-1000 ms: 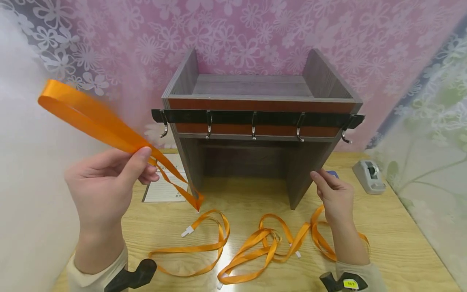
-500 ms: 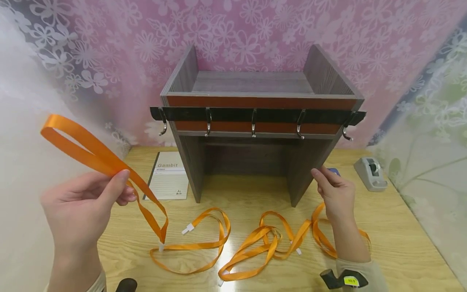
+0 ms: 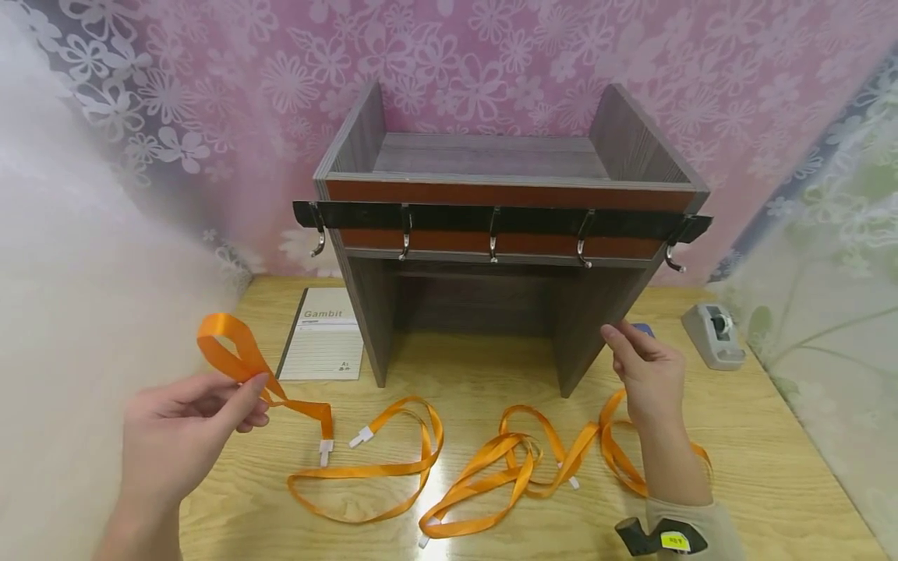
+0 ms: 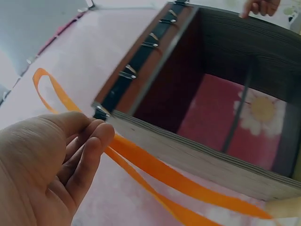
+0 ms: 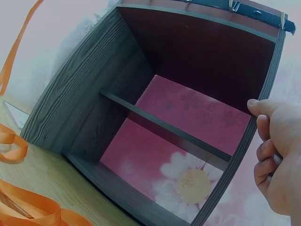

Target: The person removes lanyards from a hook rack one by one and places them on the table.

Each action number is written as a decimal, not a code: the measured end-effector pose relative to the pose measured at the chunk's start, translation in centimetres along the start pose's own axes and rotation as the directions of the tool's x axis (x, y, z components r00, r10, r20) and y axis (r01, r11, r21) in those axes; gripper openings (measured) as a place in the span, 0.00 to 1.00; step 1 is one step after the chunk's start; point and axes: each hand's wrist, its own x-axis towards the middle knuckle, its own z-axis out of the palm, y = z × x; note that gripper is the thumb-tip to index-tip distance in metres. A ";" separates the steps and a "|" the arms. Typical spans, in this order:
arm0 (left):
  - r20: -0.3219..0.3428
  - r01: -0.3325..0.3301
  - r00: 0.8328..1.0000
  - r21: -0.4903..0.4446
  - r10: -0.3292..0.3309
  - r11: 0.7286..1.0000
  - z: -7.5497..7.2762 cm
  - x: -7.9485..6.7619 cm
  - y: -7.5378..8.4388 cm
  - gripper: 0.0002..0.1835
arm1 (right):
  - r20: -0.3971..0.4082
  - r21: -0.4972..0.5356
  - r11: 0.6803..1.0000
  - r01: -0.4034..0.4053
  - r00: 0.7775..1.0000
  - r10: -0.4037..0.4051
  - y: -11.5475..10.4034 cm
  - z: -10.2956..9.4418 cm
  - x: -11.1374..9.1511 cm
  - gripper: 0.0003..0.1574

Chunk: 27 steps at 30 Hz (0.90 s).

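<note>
In the head view my left hand point(image 3: 185, 428), low on the left, pinches an orange lanyard point(image 3: 238, 351) between thumb and fingers. A loop stands above the fingers, and the tail ends in a white clip point(image 3: 326, 452) above the table. The left wrist view shows the strap point(image 4: 164, 174) running past the fingers. On the right, my right hand point(image 3: 648, 374) holds the front edge of the right side panel of a grey wooden shelf point(image 3: 596, 319), thumb point(image 5: 256, 106) on the edge. A black rail point(image 3: 449, 216) with several metal hooks crosses the shelf's front, nothing hanging on them.
Several more orange lanyards point(image 3: 484, 487) lie loosely on the wooden table point(image 3: 765, 467) before the shelf. A notebook point(image 3: 323, 343) lies to the shelf's left, a grey tape dispenser point(image 3: 714, 336) to its right. A floral curtain point(image 3: 477, 47) hangs behind.
My left hand first went left and down, then lower and back right, with the lanyard; its clip end has come away from the shelf's left leg. The right hand has stayed in place.
</note>
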 end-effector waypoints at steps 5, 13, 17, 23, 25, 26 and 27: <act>0.078 0.106 0.989 0.185 -0.122 0.977 0.1 -1.4 -1.1 0.08 | -0.013 0.007 1.000 -0.010 1.000 0.010 0.0 0.0 0.0 0.17; 0.086 0.291 0.940 0.309 -0.332 0.905 0.3 -3.1 -2.6 0.03 | -0.015 0.022 1.000 0.000 1.000 0.000 0.3 0.1 0.2 0.16; 0.111 0.368 0.896 0.352 -0.429 0.860 -0.1 -4.1 -3.2 0.03 | -0.014 0.024 1.000 -0.006 1.000 0.006 0.3 0.1 0.2 0.17; 0.164 0.447 0.823 0.404 -0.544 0.798 -1.5 -6.1 -4.4 0.06 | -0.034 0.050 0.999 0.009 0.999 -0.007 0.5 0.4 0.2 0.15; 0.189 0.449 0.816 0.389 -0.546 0.805 -2.0 -6.7 -5.2 0.06 | -0.043 0.055 0.998 0.023 0.999 -0.020 0.6 0.4 0.2 0.14; 0.204 0.444 0.816 0.376 -0.540 0.813 -2.2 -7.0 -5.8 0.06 | -0.043 0.056 0.998 0.030 0.999 -0.028 0.6 0.4 0.2 0.13; 0.221 0.438 0.818 0.360 -0.531 0.824 -2.4 -7.4 -6.3 0.06 | -0.043 0.058 0.998 0.033 0.999 -0.030 0.6 0.5 0.2 0.13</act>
